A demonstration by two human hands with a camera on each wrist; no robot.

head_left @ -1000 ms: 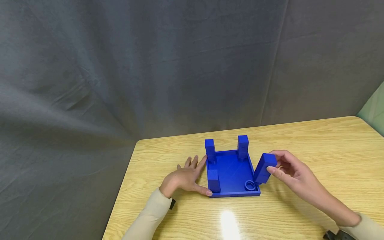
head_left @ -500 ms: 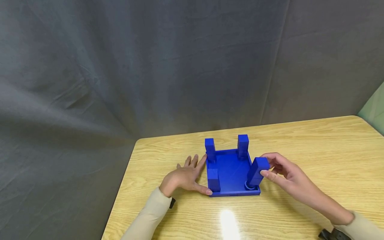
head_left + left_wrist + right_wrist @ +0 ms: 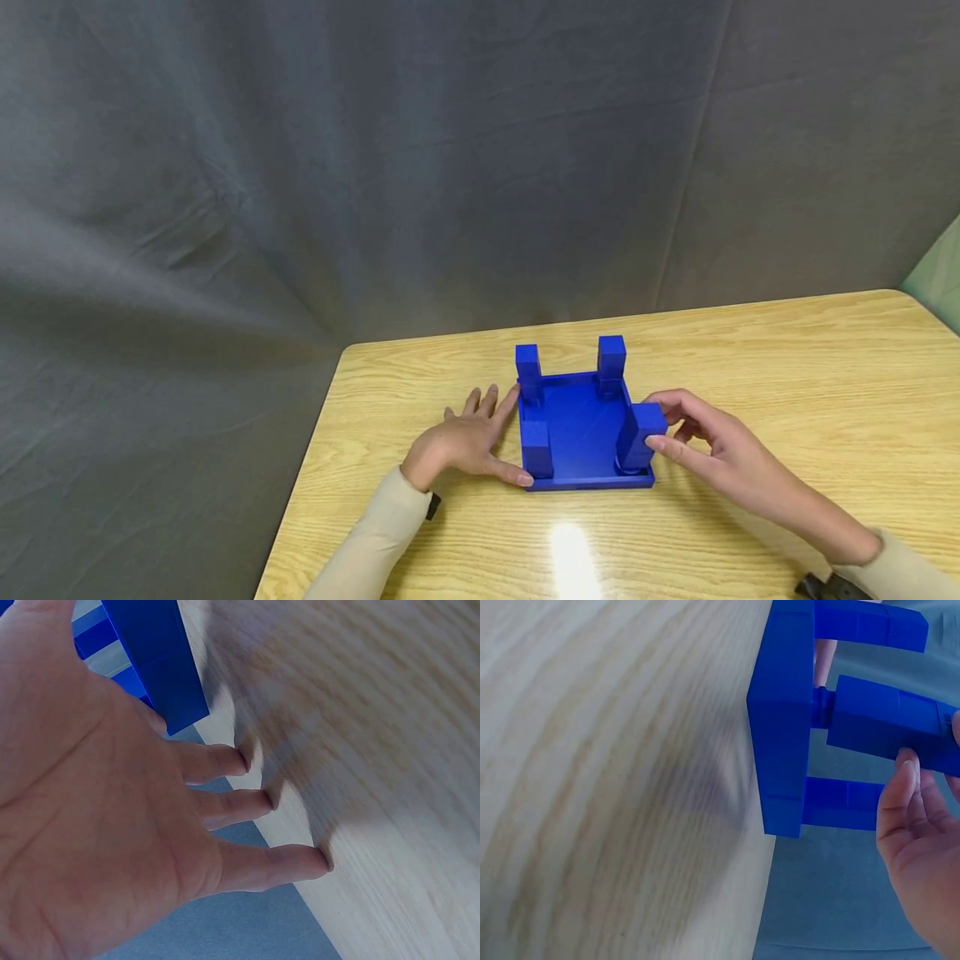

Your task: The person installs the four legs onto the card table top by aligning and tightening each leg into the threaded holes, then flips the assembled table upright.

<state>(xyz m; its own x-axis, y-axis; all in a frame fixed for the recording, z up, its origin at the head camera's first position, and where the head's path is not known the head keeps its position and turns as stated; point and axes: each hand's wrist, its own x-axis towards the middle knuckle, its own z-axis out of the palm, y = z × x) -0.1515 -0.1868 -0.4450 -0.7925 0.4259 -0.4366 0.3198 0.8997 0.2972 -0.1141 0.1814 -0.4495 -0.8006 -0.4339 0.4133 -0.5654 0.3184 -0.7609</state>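
Observation:
A blue square tray-like base (image 3: pixel 581 421) lies on the table. Rectangular blue legs stand at its far left (image 3: pixel 528 368), far right (image 3: pixel 612 360) and near left (image 3: pixel 536 450) corners. My right hand (image 3: pixel 716 446) pinches another blue leg (image 3: pixel 637 442) between thumb and fingers at the near right corner. Seen from the right wrist, this leg (image 3: pixel 889 716) tilts slightly, and a narrow neck (image 3: pixel 822 709) shows between it and the base. The ring at that corner is mostly hidden under it. My left hand (image 3: pixel 465 446) is spread along the base's left side, thumb and index fingertip touching it.
The wood-grain table (image 3: pixel 787 358) stretches to the right of the base. A dark grey cloth (image 3: pixel 480 167) hangs behind the table's far edge. A bright glare spot (image 3: pixel 573 558) lies on the near tabletop.
My right hand has moved the held leg left and down, from outside the base onto the near right corner, and it stands more upright. The left hand has stayed in place.

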